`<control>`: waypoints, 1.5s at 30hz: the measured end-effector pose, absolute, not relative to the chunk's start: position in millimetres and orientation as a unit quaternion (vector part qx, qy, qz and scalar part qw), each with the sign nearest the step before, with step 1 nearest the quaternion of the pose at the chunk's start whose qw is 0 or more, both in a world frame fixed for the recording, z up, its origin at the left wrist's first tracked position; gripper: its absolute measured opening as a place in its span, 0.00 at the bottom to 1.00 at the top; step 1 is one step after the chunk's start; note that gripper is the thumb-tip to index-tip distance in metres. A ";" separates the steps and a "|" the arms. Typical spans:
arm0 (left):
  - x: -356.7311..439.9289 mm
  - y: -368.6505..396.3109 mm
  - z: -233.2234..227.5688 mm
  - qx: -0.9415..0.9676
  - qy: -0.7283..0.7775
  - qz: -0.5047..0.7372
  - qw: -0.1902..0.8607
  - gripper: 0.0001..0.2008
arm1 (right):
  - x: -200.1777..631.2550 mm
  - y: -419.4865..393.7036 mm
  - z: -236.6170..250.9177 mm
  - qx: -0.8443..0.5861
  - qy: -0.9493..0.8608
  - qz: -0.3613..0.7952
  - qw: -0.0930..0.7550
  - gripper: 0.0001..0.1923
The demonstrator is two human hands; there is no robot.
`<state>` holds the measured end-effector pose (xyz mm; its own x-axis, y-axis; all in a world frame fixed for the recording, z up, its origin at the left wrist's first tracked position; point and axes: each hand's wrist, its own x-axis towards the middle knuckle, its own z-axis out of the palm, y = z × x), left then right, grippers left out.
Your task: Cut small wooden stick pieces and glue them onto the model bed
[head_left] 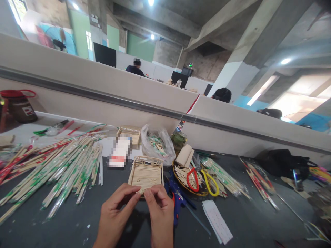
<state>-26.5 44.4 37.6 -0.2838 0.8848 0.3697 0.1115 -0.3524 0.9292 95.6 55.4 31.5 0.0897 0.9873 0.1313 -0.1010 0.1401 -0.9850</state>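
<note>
Two hands meet at near edge of stick tray (146, 171); your left hand (116, 210) and right hand (160, 208) pinch small wooden piece (142, 190) between fingertips, grip narrow; piece sits right at tray's front rim, touching or just shy, cannot tell; tray rests flat on dark table (64, 227) just beyond your fingers; blue glue gun (176, 199) just right of right hand; wrapped chopsticks (59, 165) spread well left; scissors (203, 179) on basket further right.
</note>
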 end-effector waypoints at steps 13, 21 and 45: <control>-27.0 44.9 39.1 0.518 0.488 0.633 0.305 0.04 | 97.8 54.5 36.1 -0.462 -0.503 0.462 0.566 0.14; -29.1 45.7 33.9 0.463 0.485 0.641 0.374 0.05 | 117.2 61.1 39.2 -0.497 -0.557 0.340 0.572 0.12; -38.6 54.0 27.2 0.281 0.472 0.693 0.468 0.13 | 116.5 104.4 38.0 -0.564 -0.799 -0.060 0.199 0.06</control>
